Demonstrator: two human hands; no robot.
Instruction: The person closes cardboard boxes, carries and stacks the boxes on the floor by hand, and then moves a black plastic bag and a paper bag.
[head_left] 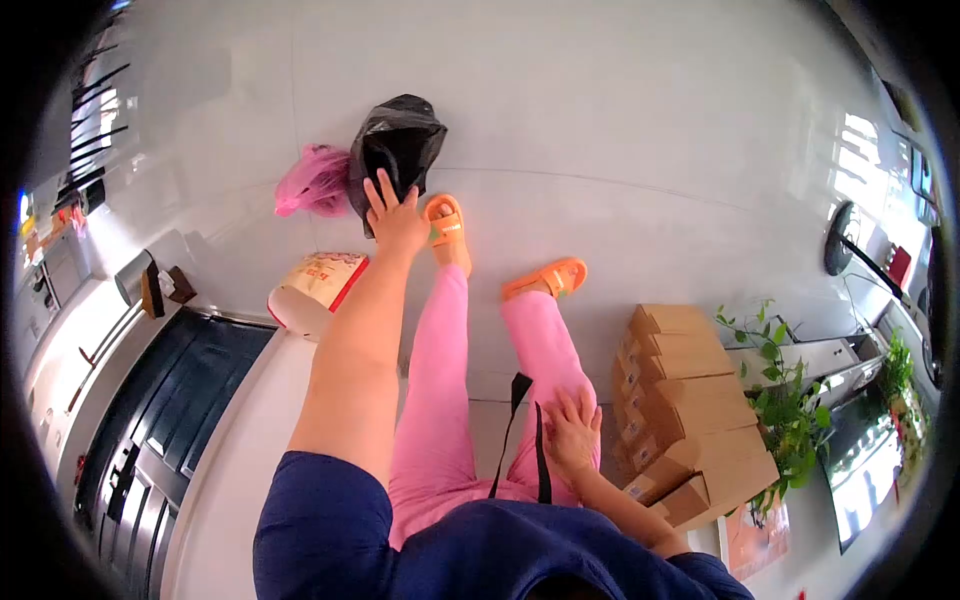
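Observation:
A black plastic bag [408, 125] stands on the floor with its mouth open toward me. My left hand [398, 222] reaches out to the bag's near edge, its fingers spread and nothing visible in the grasp. Whether the fingertips touch the plastic I cannot tell. Beside the bag on the left lies a pink plastic bag [322, 182], bunched up. My right hand [572, 430] rests on my thigh in pink trousers [540, 340], fingers apart and holding nothing. A black strap [541, 455] hangs next to it.
A white, red-edged bucket-like container [318, 285] stands left of my arm. Stacked cardboard boxes [690, 400] are at my right, with a leafy plant [785, 410] beyond them. A dark door [180, 410] is at the left. My orange sandals [548, 278] are on the pale tiled floor [600, 120].

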